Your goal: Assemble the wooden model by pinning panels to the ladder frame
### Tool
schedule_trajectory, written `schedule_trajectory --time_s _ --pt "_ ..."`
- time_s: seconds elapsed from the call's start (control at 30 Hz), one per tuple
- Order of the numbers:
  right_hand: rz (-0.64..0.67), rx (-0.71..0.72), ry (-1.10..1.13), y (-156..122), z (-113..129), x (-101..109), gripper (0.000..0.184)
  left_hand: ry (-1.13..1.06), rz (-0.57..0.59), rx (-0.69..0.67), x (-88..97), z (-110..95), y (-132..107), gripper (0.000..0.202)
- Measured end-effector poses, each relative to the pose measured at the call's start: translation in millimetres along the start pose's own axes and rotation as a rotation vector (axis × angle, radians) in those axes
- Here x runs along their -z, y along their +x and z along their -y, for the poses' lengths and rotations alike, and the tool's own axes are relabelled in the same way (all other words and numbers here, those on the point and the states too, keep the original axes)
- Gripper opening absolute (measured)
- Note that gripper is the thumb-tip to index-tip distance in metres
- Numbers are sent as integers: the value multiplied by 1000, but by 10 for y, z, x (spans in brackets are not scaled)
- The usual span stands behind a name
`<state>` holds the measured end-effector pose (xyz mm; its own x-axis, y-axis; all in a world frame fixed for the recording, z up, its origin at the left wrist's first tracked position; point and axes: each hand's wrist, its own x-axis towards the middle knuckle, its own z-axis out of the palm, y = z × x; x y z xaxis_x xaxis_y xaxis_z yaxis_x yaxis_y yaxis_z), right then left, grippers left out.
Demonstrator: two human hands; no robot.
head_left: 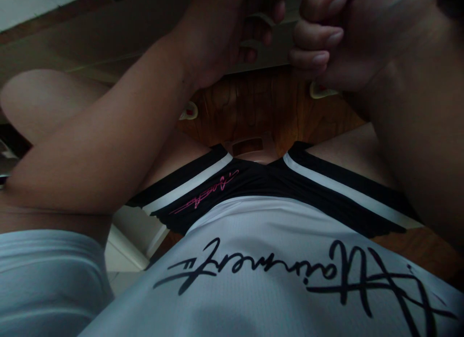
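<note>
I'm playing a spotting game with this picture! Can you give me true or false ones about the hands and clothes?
The shirt is white with black lettering. True.
The shorts are red all over. False: they are black with white stripes.
The right hand has its fingers curled in. True.
The left hand lies flat on the lap. False: it is raised, close beside the right hand.
The script on the shorts is pink. True.

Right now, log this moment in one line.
left hand curled, contents unclear | right hand fisted beside it | both over wood surface | white shirt, black shorts
</note>
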<state>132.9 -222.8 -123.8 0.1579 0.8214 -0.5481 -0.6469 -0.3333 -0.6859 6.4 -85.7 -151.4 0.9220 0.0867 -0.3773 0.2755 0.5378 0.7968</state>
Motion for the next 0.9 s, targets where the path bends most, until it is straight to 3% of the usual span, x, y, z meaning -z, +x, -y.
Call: schedule_trajectory --time_s 0.13,0.43,0.7,0.9 --pt "-63 21 -63 -10 -8 -47 28 13 -7 -1 4 4 2 28" --pt "103 -51 8 22 -74 86 32 35 -8 -1 51 0 31 30" --pt "-166 116 -117 27 -126 -102 21 52 -29 -10 37 -5 25 29" --pt "-316 276 -307 68 -201 -118 21 56 -39 -22 21 2 15 31"
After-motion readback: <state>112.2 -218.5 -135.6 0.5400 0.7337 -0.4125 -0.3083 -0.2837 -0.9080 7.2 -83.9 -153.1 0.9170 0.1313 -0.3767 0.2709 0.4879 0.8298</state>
